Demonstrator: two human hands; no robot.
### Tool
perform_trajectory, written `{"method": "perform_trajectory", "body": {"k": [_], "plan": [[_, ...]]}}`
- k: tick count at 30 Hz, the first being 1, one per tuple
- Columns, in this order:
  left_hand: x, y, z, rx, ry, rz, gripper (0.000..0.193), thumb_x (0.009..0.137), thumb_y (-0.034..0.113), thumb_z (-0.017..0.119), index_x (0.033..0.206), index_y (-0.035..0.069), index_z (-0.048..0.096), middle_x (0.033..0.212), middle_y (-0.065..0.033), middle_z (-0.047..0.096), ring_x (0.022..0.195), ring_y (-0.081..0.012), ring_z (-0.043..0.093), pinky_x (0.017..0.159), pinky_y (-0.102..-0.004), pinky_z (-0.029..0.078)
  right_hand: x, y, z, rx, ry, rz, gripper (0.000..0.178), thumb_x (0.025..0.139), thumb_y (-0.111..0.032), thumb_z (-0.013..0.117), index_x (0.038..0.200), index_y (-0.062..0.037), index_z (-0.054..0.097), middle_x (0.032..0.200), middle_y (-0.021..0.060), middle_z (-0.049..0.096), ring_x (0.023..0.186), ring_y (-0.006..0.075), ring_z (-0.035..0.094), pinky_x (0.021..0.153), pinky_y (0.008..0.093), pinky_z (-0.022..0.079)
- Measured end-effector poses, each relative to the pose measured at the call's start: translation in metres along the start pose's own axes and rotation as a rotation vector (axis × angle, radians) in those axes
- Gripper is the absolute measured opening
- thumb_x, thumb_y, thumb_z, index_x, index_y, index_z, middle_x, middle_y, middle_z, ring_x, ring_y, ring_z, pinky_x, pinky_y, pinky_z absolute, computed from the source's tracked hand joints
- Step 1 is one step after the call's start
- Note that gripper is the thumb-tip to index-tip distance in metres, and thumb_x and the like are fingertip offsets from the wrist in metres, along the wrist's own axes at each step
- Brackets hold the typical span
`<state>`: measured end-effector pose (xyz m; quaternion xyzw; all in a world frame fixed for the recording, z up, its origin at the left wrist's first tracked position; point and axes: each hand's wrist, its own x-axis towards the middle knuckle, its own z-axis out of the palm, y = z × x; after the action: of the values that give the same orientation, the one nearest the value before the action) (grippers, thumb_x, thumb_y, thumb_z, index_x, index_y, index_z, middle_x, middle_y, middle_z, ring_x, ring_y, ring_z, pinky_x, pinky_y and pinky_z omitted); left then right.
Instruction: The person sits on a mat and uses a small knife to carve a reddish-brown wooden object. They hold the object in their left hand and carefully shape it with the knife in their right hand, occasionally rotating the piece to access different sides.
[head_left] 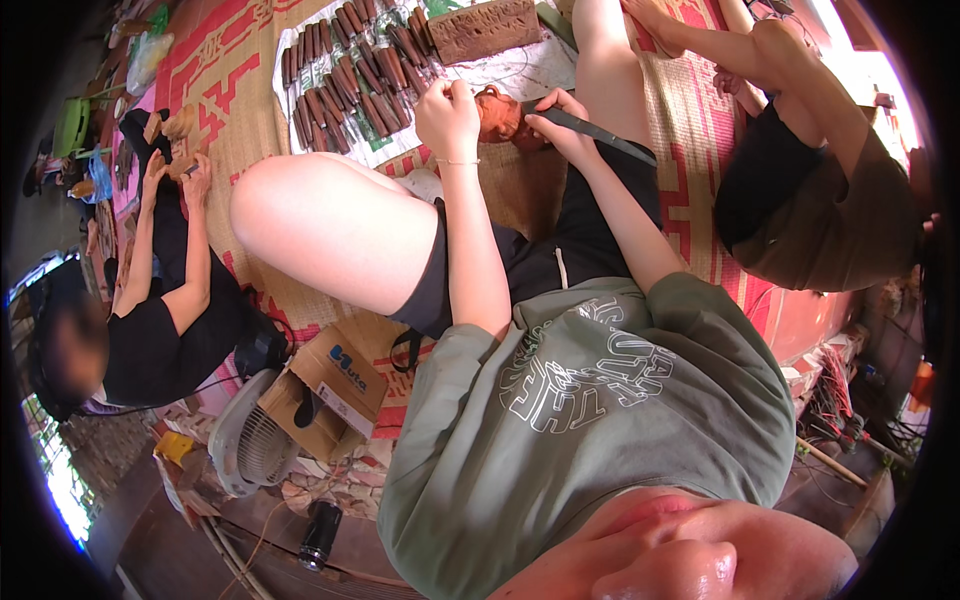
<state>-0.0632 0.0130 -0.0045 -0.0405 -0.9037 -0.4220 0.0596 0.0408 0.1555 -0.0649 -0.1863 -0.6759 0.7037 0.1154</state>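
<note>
An orange-red carved wooden piece (497, 115) is between my hands, above the mat in front of my lap. My left hand (447, 120) is closed at its left side, knuckles up; what lies inside the fist is mostly hidden, but it appears to grip the carving's edge. My right hand (562, 118) is wrapped round a long, flat, dark tool (600, 137), one end near the carving and the other reaching back over my thigh. Just beyond my left hand, many brown wooden-handled carving tools (370, 75) lie in rows on a white sheet (300, 50).
A rough brown block (485, 32) rests at the sheet's far edge. On the left another person (180, 310) handles a light wooden piece (180, 165). Someone else sits at right (820, 190). A cardboard box (335, 385) and a grey fan (255, 440) stand at lower left, on or near the patterned mat (215, 95).
</note>
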Motion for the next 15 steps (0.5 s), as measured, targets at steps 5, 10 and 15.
{"method": "perform_trajectory", "body": {"k": [5, 10, 15], "plan": [[0.001, -0.002, 0.001, -0.028, -0.035, -0.005, 0.028, 0.076, 0.027, 0.050, 0.069, 0.003, 0.060, 0.068, -0.0179, 0.060, 0.065, -0.0372, 0.058, 0.058, -0.0418, 0.044, -0.005, -0.010, 0.003, 0.072, -0.050, -0.039, 0.013, 0.079, -0.005, 0.064, 0.083, -0.0040, 0.052, 0.070, 0.0036, 0.059, 0.059, 0.0060, 0.056, 0.053, 0.0198, 0.044], [0.001, -0.004, 0.001, -0.039, -0.069, 0.021, 0.027, 0.077, 0.028, 0.052, 0.072, 0.003, 0.061, 0.069, -0.0163, 0.061, 0.066, -0.0353, 0.058, 0.060, -0.0391, 0.044, -0.004, -0.009, 0.004, 0.094, 0.002, -0.080, 0.012, 0.080, -0.003, 0.060, 0.086, -0.0023, 0.050, 0.071, 0.0037, 0.058, 0.060, 0.0078, 0.056, 0.055, 0.0215, 0.044], [-0.001, 0.002, -0.001, -0.137, -0.113, 0.107, 0.025, 0.077, 0.026, 0.054, 0.073, 0.002, 0.060, 0.071, -0.0148, 0.062, 0.068, -0.0332, 0.059, 0.063, -0.0373, 0.045, -0.006, -0.024, 0.010, 0.237, 0.016, -0.081, 0.011, 0.080, -0.003, 0.059, 0.084, -0.0019, 0.049, 0.070, 0.0046, 0.057, 0.059, 0.0078, 0.054, 0.054, 0.0224, 0.044]]}}
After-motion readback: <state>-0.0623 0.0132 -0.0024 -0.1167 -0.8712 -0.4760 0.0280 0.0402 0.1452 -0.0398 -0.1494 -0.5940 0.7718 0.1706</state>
